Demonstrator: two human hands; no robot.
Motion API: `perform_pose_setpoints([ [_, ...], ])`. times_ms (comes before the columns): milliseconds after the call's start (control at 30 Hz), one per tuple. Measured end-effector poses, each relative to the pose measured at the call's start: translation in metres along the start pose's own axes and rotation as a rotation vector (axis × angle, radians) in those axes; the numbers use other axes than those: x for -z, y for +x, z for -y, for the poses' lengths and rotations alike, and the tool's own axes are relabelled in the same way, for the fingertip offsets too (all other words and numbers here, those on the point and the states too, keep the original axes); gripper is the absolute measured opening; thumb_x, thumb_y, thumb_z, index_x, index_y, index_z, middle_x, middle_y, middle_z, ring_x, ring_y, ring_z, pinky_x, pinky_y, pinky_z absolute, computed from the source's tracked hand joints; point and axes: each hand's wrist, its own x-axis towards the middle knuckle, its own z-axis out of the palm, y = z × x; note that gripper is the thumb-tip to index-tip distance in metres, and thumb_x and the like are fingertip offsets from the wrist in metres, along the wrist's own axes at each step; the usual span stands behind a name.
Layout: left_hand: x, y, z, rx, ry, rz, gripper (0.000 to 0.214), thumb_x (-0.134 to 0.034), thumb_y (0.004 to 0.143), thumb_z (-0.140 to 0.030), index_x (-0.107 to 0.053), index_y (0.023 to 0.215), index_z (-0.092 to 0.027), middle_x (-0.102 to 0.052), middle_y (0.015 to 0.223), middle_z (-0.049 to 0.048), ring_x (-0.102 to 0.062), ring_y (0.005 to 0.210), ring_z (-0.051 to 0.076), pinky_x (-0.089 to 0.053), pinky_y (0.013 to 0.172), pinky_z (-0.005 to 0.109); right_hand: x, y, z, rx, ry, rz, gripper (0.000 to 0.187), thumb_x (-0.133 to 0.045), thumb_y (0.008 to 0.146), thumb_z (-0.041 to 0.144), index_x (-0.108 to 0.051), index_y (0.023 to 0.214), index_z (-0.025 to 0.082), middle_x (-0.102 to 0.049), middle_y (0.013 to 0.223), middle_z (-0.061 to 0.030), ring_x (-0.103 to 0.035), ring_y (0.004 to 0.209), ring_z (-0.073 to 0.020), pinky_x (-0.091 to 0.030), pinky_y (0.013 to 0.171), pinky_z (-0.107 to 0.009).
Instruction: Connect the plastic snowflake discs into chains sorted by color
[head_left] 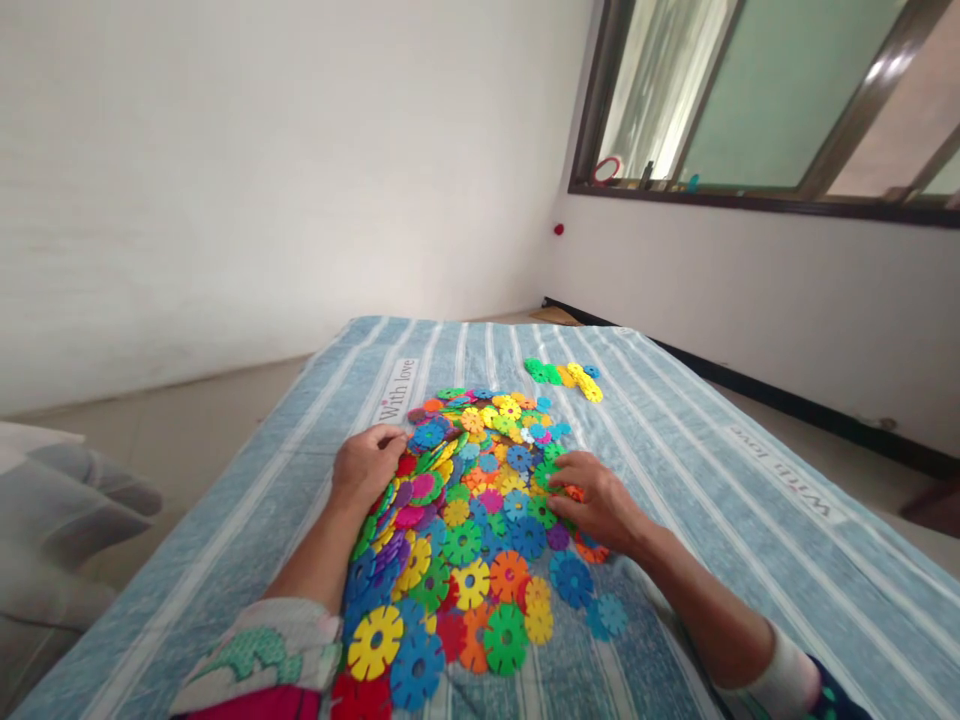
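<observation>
A long pile of colourful notched plastic discs [461, 540] lies on the striped cloth, in red, blue, green, yellow, orange, pink and purple. At the pile's left edge is my left hand [367, 465], its fingers curled in close to a blue disc [430, 433]. Whatever those fingers pinch, if anything, is hidden. On the right edge rests my right hand [598, 500], fingers apart and reaching over green and orange discs, with no disc gripped that I can see. Past the pile, a small separate group holds green discs [541, 371] and yellow discs [584, 381].
The blue and white striped cloth [697, 560] covers the raised surface, printed with lettering. Walls [262, 180] stand ahead and to the right, with a dark-framed window [787, 100] at upper right. Pale sheer fabric [67, 530] sits at the left.
</observation>
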Motion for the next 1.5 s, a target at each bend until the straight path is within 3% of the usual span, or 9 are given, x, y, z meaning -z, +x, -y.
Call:
perform_pose_setpoints([
  [267, -0.001, 0.001, 0.000, 0.025, 0.010, -0.008, 0.029, -0.051, 0.068, -0.040, -0.073, 0.078, -0.022, -0.075, 0.082, 0.0026, -0.067, 0.081, 0.023, -0.046, 0.073, 0.029, -0.009, -0.005, 0.000, 0.159, -0.033, 0.050, 0.025, -0.073, 0.078, 0.028, -0.072, 0.101, 0.019, -0.056, 0.126, -0.0153, -0.051, 0.120, -0.0308, -0.043, 0.100, -0.048],
  [433, -0.002, 0.001, 0.000, 0.016, -0.001, -0.013, 0.028, -0.052, 0.066, -0.040, -0.072, 0.076, -0.023, -0.075, 0.078, 0.0015, -0.067, 0.080, 0.023, -0.046, 0.072, 0.029, -0.014, -0.005, -0.007, 0.130, -0.035, -0.064, 0.017, -0.061, 0.088, 0.027, -0.071, 0.099, 0.020, -0.062, 0.115, -0.0129, -0.056, 0.114, -0.0270, -0.047, 0.096, -0.046],
  [533, -0.003, 0.002, 0.002, 0.007, -0.014, -0.018, 0.029, -0.052, 0.066, -0.040, -0.073, 0.076, -0.022, -0.075, 0.079, 0.0018, -0.067, 0.080, 0.023, -0.047, 0.072, 0.029, -0.011, -0.006, -0.003, 0.183, 0.000, -0.110, 0.022, -0.062, 0.088, 0.034, -0.070, 0.103, 0.021, -0.061, 0.119, -0.0130, -0.053, 0.119, -0.0273, -0.045, 0.099, -0.046],
  [667, -0.005, 0.003, 0.006, 0.004, -0.012, -0.026, 0.030, -0.052, 0.067, -0.040, -0.073, 0.078, -0.022, -0.075, 0.081, 0.0026, -0.067, 0.082, 0.023, -0.047, 0.074, 0.030, -0.008, -0.009, 0.009, 0.312, 0.016, 0.025, 0.041, -0.072, 0.077, 0.050, -0.070, 0.107, 0.023, -0.056, 0.131, -0.0130, -0.043, 0.130, -0.0321, -0.038, 0.107, -0.052],
  [767, -0.005, 0.004, 0.007, 0.005, -0.009, -0.028, 0.031, -0.052, 0.068, -0.041, -0.073, 0.079, -0.021, -0.075, 0.083, 0.0033, -0.068, 0.083, 0.023, -0.047, 0.076, 0.030, -0.010, -0.009, 0.009, 0.306, -0.020, 0.043, 0.031, -0.069, 0.081, 0.045, -0.071, 0.102, 0.022, -0.056, 0.130, -0.0131, -0.044, 0.129, -0.0312, -0.038, 0.106, -0.052],
  [900, -0.005, 0.003, 0.006, 0.004, -0.015, -0.026, 0.030, -0.053, 0.068, -0.041, -0.073, 0.078, -0.021, -0.076, 0.083, 0.0031, -0.068, 0.083, 0.022, -0.048, 0.076, 0.028, -0.015, -0.006, -0.003, 0.259, -0.033, -0.036, 0.016, -0.062, 0.088, 0.032, -0.071, 0.095, 0.021, -0.060, 0.122, -0.0127, -0.051, 0.121, -0.0276, -0.044, 0.101, -0.048],
  [1067, -0.003, 0.001, 0.003, 0.005, -0.006, -0.020, 0.030, -0.052, 0.069, -0.041, -0.073, 0.079, -0.022, -0.076, 0.084, 0.0029, -0.068, 0.083, 0.022, -0.048, 0.076, 0.028, -0.016, -0.005, -0.008, 0.208, -0.010, -0.087, 0.016, -0.058, 0.089, 0.028, -0.071, 0.093, 0.020, -0.063, 0.115, -0.0129, -0.056, 0.114, -0.0265, -0.047, 0.097, -0.046],
  [1300, -0.001, 0.001, 0.001, 0.005, 0.029, -0.007, 0.029, -0.051, 0.069, -0.039, -0.073, 0.079, -0.022, -0.076, 0.085, 0.0029, -0.068, 0.083, 0.022, -0.049, 0.076, 0.027, -0.005, -0.010, 0.010, 0.286, 0.035, 0.094, 0.046, -0.076, 0.071, 0.053, -0.071, 0.107, 0.023, -0.054, 0.135, -0.0132, -0.040, 0.133, -0.0340, -0.034, 0.108, -0.055],
  [1500, 0.003, 0.000, -0.002, -0.004, 0.039, 0.006, 0.031, -0.050, 0.070, -0.040, -0.073, 0.080, -0.021, -0.076, 0.084, 0.0038, -0.068, 0.082, 0.023, -0.048, 0.074, 0.029, -0.006, -0.008, 0.015, 0.269, 0.029, 0.188, 0.048, -0.074, 0.073, 0.052, -0.071, 0.109, 0.021, -0.053, 0.137, -0.0145, -0.039, 0.134, -0.0344, -0.034, 0.108, -0.054],
])
